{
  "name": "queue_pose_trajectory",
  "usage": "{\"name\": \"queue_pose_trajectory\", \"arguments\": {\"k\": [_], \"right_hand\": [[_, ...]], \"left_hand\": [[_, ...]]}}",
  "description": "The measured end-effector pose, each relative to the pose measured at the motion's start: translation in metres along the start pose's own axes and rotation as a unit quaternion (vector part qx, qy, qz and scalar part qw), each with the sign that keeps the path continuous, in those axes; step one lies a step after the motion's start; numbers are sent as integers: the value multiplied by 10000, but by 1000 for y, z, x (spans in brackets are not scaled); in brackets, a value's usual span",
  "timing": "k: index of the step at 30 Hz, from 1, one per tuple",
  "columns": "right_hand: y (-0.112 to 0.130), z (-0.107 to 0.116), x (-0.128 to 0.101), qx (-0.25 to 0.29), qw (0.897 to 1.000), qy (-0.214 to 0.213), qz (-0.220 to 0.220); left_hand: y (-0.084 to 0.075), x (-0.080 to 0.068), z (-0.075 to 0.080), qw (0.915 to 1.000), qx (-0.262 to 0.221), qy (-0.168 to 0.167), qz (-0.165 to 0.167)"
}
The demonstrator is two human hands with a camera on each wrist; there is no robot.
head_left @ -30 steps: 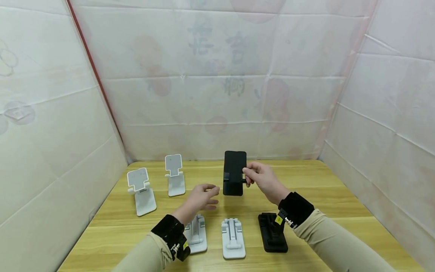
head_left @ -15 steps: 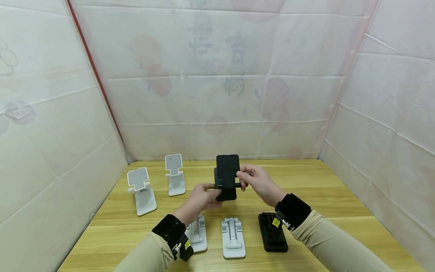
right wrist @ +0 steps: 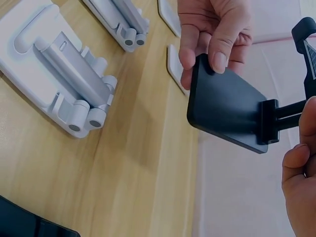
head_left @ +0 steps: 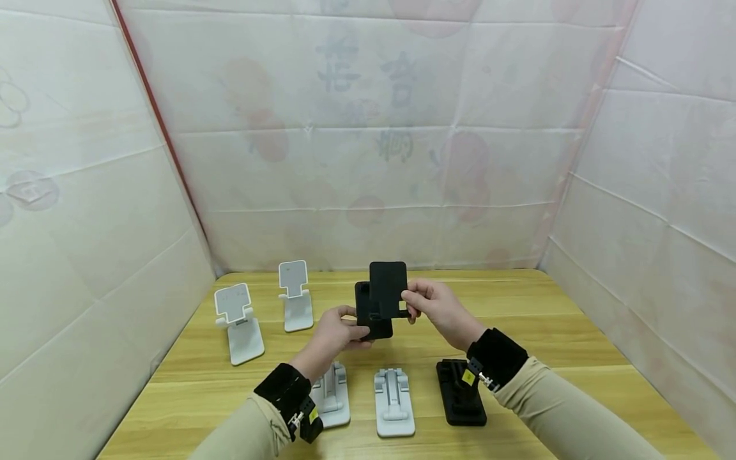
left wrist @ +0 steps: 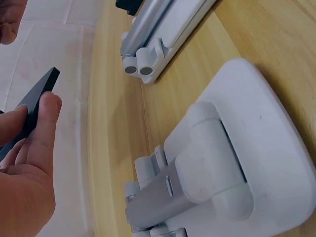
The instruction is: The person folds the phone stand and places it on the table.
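Both hands hold a black folding phone stand (head_left: pixel 388 284) up over the middle of the table in the head view. My left hand (head_left: pixel 336 333) pinches the lower corner of its base plate, thumb on top and fingers beneath. At the upper plate's right edge, my right hand (head_left: pixel 445 310) grips with thumb and fingers. The right wrist view shows the base plate (right wrist: pixel 224 106) swung away from the upper part, with the hinged arm (right wrist: pixel 289 114) between them. In the left wrist view the base's thin edge (left wrist: pixel 37 101) shows between left thumb and fingers.
Two unfolded white phone stands (head_left: pixel 244 338) (head_left: pixel 298 313) stand at the back left. Nearer me lie two folded white stands (head_left: pixel 333 402) (head_left: pixel 395 409), one partly behind my left wrist, and a folded black stand (head_left: pixel 462 402) below my right wrist. Pale cloth walls (head_left: pixel 368 179) enclose the wooden table (head_left: pixel 517 300).
My left hand has reached the black stand and taken hold of its base. The base has swung down and left from the upper plate, and the stand has shifted slightly left.
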State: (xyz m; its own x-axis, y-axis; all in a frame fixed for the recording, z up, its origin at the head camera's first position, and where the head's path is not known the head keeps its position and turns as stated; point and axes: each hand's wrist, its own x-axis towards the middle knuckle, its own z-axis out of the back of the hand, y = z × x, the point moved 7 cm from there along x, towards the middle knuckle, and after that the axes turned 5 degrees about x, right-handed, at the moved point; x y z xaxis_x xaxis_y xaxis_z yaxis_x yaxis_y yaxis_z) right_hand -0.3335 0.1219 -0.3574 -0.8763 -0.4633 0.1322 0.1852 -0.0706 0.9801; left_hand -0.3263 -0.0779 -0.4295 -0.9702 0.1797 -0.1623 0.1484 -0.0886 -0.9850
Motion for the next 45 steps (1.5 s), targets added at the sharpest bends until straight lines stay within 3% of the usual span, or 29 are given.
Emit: {"name": "queue_pose_trajectory", "arguments": {"k": [11, 25, 39, 45], "right_hand": [[-7, -3, -1, 107, 9998, 148, -123], [-3, 1, -1, -814, 9957, 227, -367], [-4, 0, -3, -1541, 9869, 404, -240], [-1, 0, -6, -1994, 9793, 347, -50]], "left_hand": [[0, 1, 11, 9996, 91, -240, -117], [-3, -1, 22, 9966, 418, -686, -187], [-4, -3, 22, 9951, 658, -703, -238], [-6, -6, 19, 9952, 733, -545, -338]]}}
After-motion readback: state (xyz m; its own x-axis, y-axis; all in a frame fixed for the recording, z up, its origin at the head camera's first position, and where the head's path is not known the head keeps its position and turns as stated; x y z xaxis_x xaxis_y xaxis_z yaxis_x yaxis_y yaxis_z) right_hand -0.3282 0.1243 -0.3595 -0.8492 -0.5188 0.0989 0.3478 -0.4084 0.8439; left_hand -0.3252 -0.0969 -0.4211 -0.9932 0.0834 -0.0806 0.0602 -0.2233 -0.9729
